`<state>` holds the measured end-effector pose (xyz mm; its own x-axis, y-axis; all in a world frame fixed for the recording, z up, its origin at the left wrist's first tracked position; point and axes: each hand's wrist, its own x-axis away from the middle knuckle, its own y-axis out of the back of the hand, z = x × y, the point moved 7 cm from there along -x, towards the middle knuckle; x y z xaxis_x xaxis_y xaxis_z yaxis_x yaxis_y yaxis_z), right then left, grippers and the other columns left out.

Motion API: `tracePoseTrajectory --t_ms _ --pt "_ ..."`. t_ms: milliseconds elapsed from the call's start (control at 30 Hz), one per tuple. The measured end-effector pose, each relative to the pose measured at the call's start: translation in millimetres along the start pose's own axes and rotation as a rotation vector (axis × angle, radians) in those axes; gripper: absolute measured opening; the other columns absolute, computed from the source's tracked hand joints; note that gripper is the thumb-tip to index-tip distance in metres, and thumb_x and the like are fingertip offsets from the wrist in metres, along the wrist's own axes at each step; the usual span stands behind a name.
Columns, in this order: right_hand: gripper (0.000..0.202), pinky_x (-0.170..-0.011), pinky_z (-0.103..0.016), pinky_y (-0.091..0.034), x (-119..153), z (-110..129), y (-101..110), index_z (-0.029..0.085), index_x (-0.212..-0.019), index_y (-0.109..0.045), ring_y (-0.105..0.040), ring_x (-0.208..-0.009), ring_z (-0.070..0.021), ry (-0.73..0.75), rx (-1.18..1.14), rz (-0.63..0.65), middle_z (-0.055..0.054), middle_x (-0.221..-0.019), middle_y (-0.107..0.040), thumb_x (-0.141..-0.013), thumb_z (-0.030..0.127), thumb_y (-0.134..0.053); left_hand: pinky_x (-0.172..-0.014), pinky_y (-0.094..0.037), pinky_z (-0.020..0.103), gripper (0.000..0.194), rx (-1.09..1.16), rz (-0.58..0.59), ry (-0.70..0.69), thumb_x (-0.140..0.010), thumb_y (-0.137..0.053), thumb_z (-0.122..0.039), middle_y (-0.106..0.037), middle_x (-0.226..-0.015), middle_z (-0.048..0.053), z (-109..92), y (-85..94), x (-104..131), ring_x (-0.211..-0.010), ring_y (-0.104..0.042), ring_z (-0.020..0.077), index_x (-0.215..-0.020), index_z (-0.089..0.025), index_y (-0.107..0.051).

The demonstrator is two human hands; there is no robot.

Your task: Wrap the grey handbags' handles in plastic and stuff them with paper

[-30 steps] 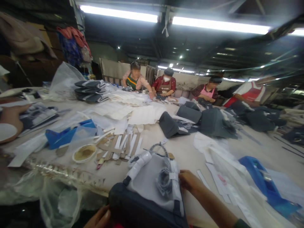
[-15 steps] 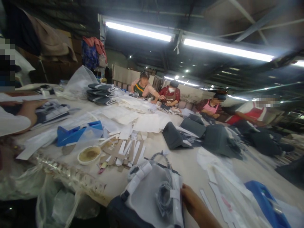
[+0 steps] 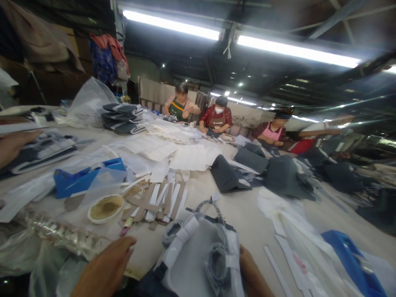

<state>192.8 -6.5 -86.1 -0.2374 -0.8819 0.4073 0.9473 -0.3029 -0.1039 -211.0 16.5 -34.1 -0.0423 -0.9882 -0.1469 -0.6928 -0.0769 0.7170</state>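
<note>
While your right hand (image 3: 252,270) rests at the side of the wrapped bag (image 3: 185,255), probably to steady it, its fingers are hidden, so whether they grip cannot be told; your left hand (image 3: 107,266) hangs apart, fingers loosely extended, seemingly empty. The bag lies at the table's (image 3: 256,235) near edge, presumably for easy reach, with loose strips (image 3: 156,202) beyond and dark pieces (image 3: 229,175) farther off.

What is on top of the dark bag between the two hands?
On the bag are a pale layer, white-wrapped straps and a grey coil. What lies under the pale layer is covered and cannot be seen.
</note>
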Motion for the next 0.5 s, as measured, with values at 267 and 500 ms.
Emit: tracePoseTrajectory --t_ms 267,500 --pt "0.034 -0.074 -0.034 -0.055 -0.4 8.8 7.1 0.013 -0.089 -0.071 -0.069 -0.079 -0.0265 0.125 0.089 -0.034 -0.007 -0.079 -0.075 -0.058 0.027 -0.070 -0.098 -0.041 0.038 0.032 -0.284 0.396 -1.047 -0.086 -0.053 -0.009 -0.062 -0.121 0.009 -235.4 -86.6 -111.1 -0.113 -0.052 0.0244 -0.117 -0.019 -0.058" --pt "0.034 -0.078 -0.035 -0.053 4.8 15.8 4.2 0.015 -0.088 -0.069 -0.068 -0.082 -0.0273 0.201 0.098 -0.069 -0.007 -0.080 -0.074 -0.056 0.027 -0.072 -0.089 -0.039 0.036 0.015 -0.414 0.602 -1.230 -0.082 -0.056 -0.005 -0.070 -0.087 0.006 -264.4 -167.2 -113.0 -0.093 -0.060 0.0220 -0.081 -0.018 -0.064"
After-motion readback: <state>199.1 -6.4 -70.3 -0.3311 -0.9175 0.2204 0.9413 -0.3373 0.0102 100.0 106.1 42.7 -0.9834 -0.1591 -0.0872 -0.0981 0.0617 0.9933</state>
